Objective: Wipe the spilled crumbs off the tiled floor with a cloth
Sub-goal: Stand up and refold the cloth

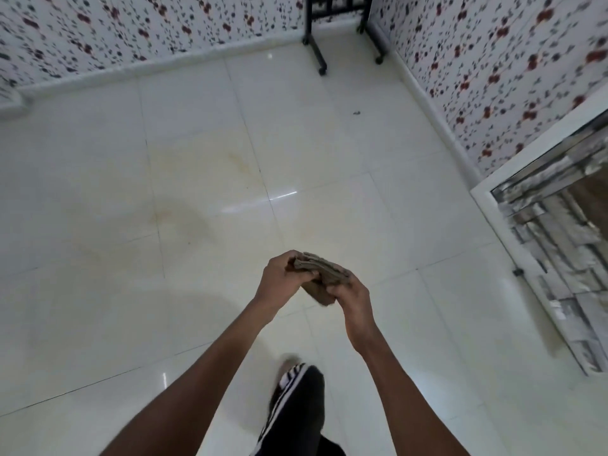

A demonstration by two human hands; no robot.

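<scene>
Head view, looking down at a standing person's outstretched forearms. Both hands hold a folded brown cloth [320, 274] in the air above the tiled floor [197, 192]. The left hand [283, 281] grips the cloth's left end, its fingers [304, 275] curled around the folds; the right hand [353, 296] grips the right end, its fingers likewise curled over the fabric. The two hands are nearly touching, with the cloth bunched between them. A small dark crumb [356, 112] lies on the floor well ahead of the hands, near the right-hand skirting. A faint yellowish stain [237, 159] marks the tile to the left of centre. A black metal stand [342, 31] sits in the far corner between two floral-papered walls [131, 28]. A striped trouser leg [296, 406] and a blurred foot appear below the arms.
</scene>
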